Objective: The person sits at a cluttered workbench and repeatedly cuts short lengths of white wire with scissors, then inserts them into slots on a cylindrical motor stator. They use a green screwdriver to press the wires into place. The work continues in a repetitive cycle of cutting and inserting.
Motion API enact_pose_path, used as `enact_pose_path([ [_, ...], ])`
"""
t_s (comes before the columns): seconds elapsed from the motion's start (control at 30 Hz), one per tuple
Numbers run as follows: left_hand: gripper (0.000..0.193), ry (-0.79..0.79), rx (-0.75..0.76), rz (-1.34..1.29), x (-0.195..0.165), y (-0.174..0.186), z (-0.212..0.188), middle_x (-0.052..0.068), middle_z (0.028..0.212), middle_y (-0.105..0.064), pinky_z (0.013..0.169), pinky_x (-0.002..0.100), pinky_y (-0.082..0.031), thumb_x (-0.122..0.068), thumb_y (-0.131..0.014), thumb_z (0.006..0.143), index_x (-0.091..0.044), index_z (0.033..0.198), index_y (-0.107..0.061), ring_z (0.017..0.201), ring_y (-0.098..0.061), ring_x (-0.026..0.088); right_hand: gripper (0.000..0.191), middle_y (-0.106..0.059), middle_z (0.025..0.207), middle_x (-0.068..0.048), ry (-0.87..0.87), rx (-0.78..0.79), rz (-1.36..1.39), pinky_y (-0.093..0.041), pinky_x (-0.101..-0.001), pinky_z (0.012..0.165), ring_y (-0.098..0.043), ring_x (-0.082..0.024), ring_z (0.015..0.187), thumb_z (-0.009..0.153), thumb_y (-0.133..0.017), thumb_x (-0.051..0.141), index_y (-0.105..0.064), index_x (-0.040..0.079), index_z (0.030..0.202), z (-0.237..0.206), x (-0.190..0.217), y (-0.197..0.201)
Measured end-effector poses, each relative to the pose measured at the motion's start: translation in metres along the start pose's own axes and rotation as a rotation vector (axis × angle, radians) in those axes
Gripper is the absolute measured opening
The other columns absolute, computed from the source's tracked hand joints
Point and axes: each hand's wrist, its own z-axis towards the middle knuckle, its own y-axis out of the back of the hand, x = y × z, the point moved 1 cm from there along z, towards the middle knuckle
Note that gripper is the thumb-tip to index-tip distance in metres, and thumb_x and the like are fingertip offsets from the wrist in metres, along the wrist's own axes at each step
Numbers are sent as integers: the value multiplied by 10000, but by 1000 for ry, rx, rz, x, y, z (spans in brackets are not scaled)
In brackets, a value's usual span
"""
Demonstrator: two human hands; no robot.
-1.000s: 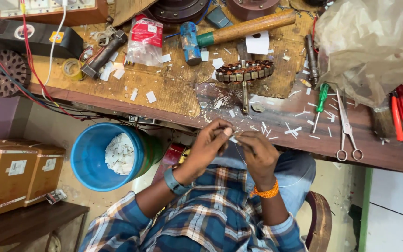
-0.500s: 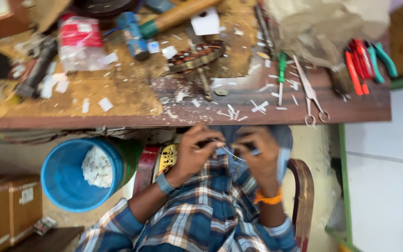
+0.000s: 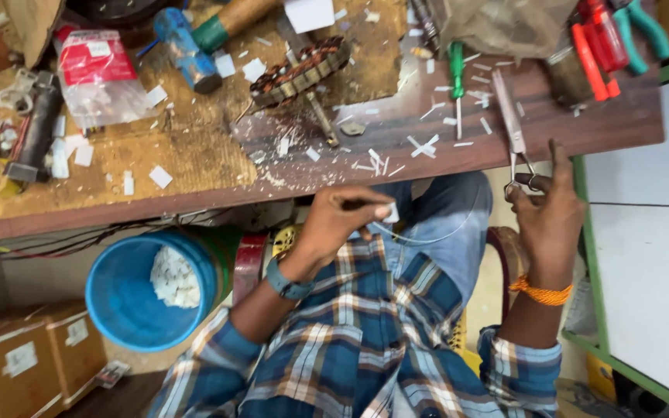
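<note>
Left grip (image 3: 342, 220): pinched shut on a small white piece (image 3: 391, 212) with thin wire trailing, held over the lap, below the tabletop (image 3: 195, 166) edge. Right grip (image 3: 549, 213): fingers in the handles of the scissors (image 3: 514, 131), which lie at the tabletop edge. Blue bucket (image 3: 129, 290): on the floor, left. Wound stator (image 3: 301, 71): on the tabletop. Green screwdriver (image 3: 456, 77): beside the scissors.

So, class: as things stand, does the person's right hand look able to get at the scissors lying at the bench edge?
Probably yes. The right hand is already at the scissors' handle loops, which overhang the bench edge, and nothing lies between them. Whether the fingers are through the loops cannot be told.
</note>
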Motion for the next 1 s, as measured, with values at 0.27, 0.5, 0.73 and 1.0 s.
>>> enact_pose_path([
  [0.27, 172, -95, 38, 87, -18, -5, 38, 47, 823, -744, 484, 227, -603, -178, -763, 929, -44, 1036, -773, 590, -669, 70, 394, -707, 946, -87, -313, 564, 734, -565, -318, 684, -664, -191, 800, 812, -769, 8, -666, -34, 1190, -60, -29, -47],
  [0.5, 150, -174, 12, 209, -23, -14, 46, 18, 732, -718, 469, 214, -566, -161, -766, 927, -26, 993, -768, 565, -627, 37, 733, -627, 833, 48, -217, 981, 789, -507, -240, 656, -589, -67, 750, 661, -888, 163, -672, 48, 1352, -87, 2, -75],
  [0.73, 143, -173, -5, 295, -28, -7, 43, 15, 725, -725, 456, 220, -568, -174, -769, 928, -33, 955, -764, 553, -633, 38, 622, -585, 721, 65, -221, 943, 594, -350, -236, 541, -459, -43, 612, 711, -868, 137, -726, 68, 1313, -81, 23, -67],
  [1.0, 143, -149, 16, 289, -27, -2, 47, 11, 730, -719, 471, 222, -589, -179, -768, 930, -37, 945, -763, 584, -650, 42, 477, -647, 709, 21, -281, 898, 660, -382, -241, 533, -519, -46, 607, 759, -834, 112, -757, 8, 1218, -84, 12, -69],
])
